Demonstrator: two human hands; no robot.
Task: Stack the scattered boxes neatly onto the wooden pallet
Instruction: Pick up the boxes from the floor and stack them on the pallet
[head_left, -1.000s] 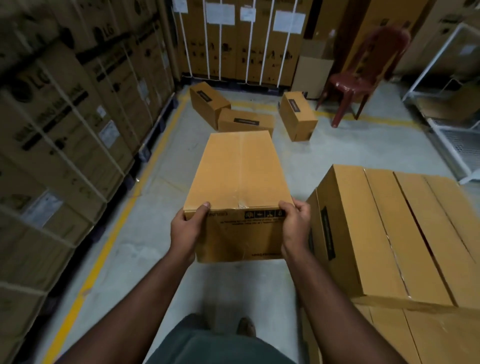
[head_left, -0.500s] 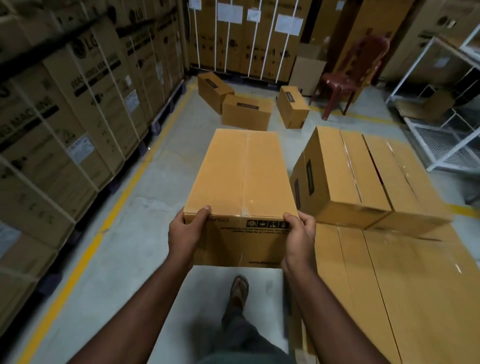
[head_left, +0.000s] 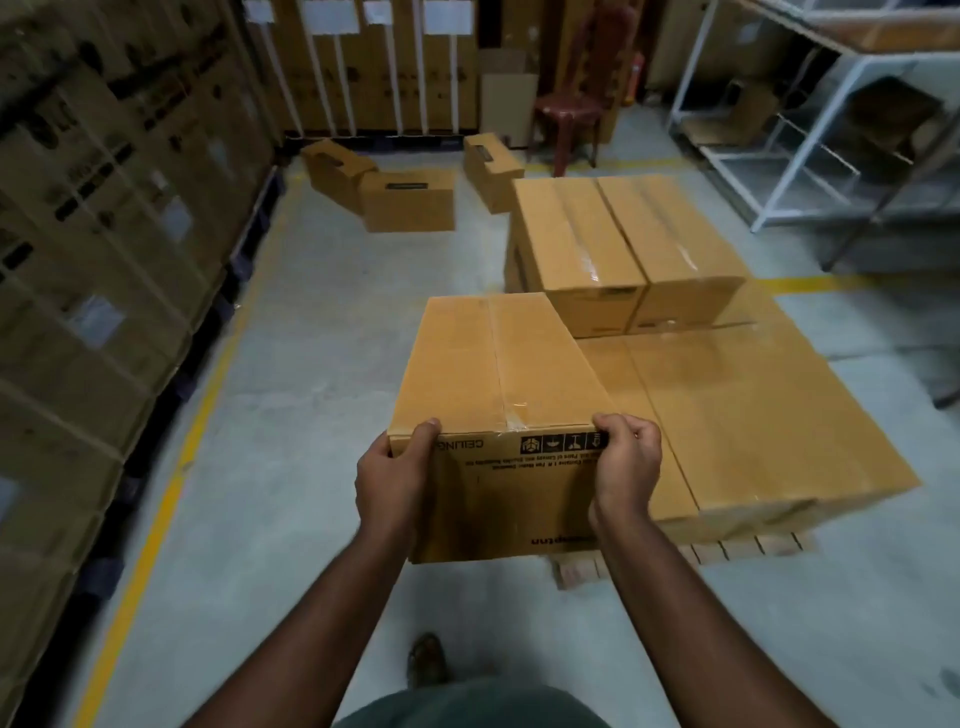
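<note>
I hold a long brown cardboard box (head_left: 493, 379) in front of me, its near end printed upside down. My left hand (head_left: 392, 475) grips its near left corner and my right hand (head_left: 626, 462) its near right corner. To its right the wooden pallet (head_left: 727, 551) carries a low layer of boxes (head_left: 753, 415), with two more boxes (head_left: 628, 244) stacked on the far end. The held box hangs at the pallet's left edge, overlapping the low layer. Three loose boxes (head_left: 408, 200) lie on the floor further back.
Tall strapped cartons (head_left: 104, 208) line the left wall behind a yellow floor line (head_left: 171, 483). A red plastic chair (head_left: 571, 109) stands at the back, a white metal rack (head_left: 810, 119) at the right. My foot (head_left: 427, 660) shows below the box on the grey floor.
I have stepped back and turned right, so the whole pallet stack has come into view. The held box has shifted right toward the pallet's left edge. Both hands keep their grip.
</note>
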